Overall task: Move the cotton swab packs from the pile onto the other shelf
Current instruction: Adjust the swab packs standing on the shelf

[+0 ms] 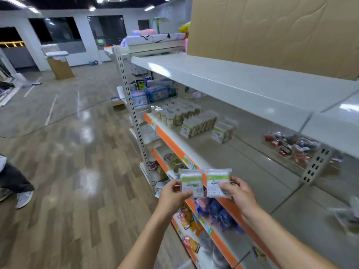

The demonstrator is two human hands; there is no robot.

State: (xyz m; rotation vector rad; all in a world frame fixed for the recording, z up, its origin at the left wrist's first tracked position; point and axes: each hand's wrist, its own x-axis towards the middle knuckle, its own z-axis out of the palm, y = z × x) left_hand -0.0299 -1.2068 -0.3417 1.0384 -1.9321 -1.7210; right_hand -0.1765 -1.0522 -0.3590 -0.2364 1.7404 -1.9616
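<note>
The left hand pinches one cotton swab pack by its lower edge — the right hand grips a second pack touching it, both held upright in front of the orange-edged shelf, where boxed swabs stand farther back.

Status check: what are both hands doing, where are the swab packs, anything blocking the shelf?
Left hand grips one cotton swab pack; right hand grips another. Both packs off the orange-edged shelf. Nothing in the way.
</note>
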